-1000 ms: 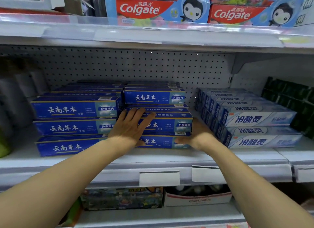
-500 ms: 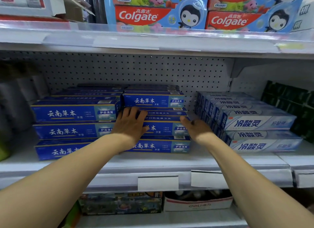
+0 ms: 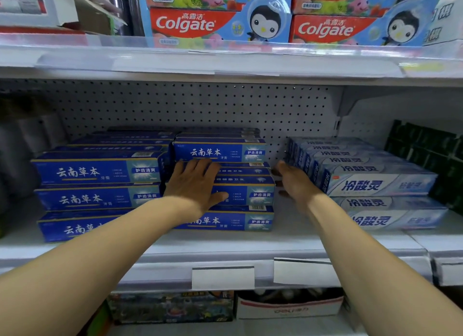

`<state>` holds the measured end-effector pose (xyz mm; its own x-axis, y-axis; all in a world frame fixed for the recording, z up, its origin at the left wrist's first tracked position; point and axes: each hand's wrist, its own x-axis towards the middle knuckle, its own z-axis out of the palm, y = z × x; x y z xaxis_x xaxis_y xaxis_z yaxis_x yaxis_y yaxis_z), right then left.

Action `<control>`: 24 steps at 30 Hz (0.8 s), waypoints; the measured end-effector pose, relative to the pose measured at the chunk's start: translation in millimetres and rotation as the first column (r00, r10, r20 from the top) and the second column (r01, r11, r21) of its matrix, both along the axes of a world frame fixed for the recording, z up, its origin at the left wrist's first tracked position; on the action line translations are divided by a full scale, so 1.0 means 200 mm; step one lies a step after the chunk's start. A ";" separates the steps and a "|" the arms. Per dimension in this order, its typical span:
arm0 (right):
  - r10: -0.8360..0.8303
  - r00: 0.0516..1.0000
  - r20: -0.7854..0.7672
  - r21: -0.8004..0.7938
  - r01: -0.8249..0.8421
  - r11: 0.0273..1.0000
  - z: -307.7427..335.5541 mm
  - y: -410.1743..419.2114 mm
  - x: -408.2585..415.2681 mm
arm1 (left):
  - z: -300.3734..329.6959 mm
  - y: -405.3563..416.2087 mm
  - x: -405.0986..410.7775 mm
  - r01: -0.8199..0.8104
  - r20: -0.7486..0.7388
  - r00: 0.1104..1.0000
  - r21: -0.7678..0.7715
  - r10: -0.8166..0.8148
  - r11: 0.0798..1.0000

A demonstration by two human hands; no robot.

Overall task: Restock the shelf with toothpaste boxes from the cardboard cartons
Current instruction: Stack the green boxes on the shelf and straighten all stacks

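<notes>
Two stacks of dark blue toothpaste boxes stand on the white middle shelf. The left stack is three boxes high. The right stack has its middle boxes sitting slightly askew. My left hand lies flat with straight fingers against the front of that right stack. At the stack's right end, in the gap beside the pale boxes, my right hand has its fingers reaching toward the back; their tips are in shadow. No cardboard carton of blue boxes is in view.
Pale blue-white toothpaste boxes fill the shelf to the right, dark green boxes beyond them. Colgate cartons sit on the shelf above. Blank price tags hang on the shelf edge. Below stands a white open box.
My right hand has moved from the front lower corner of the right stack up and back along its right end. My left hand has risen slightly on the stack's front.
</notes>
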<state>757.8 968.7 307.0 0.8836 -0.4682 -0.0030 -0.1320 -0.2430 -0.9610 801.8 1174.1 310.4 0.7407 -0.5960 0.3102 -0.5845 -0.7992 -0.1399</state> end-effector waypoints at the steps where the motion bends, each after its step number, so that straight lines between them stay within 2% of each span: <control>1: 0.020 1.000 0.004 0.044 -0.020 0.999 0.00 0.00 0.01 | 0.01 0.00 0.01 -0.007 -0.016 1.000 0.001 0.007 1.000; 4: 0.047 0.999 0.021 0.133 -0.049 0.990 -0.01 0.01 0.02 | 0.02 0.00 0.03 -0.021 -0.064 0.998 0.008 0.022 1.000; 10: 0.009 1.000 0.006 0.109 -0.009 0.994 0.02 0.00 0.04 | 0.04 0.01 0.03 -0.021 -0.133 0.991 0.001 0.021 1.000; 12: 0.055 0.998 0.001 0.072 -0.055 0.996 0.03 -0.02 -0.01 | 0.04 0.03 0.02 -0.032 -0.112 0.993 0.018 0.034 0.999; 16: 0.281 0.957 -0.069 -0.071 -0.285 0.956 0.00 -0.04 -0.09 | 0.06 0.05 0.00 -0.068 0.009 0.998 0.133 0.068 0.989; 20: 0.272 0.960 -0.060 -0.123 -0.277 0.953 -0.06 0.01 -0.06 | 0.08 0.05 0.00 -0.127 0.064 0.992 0.333 0.112 0.934; 24: 0.277 0.960 -0.037 -0.114 -0.279 0.953 -0.08 0.02 -0.04 | 0.10 0.05 0.04 -0.107 0.063 0.994 0.362 0.091 0.926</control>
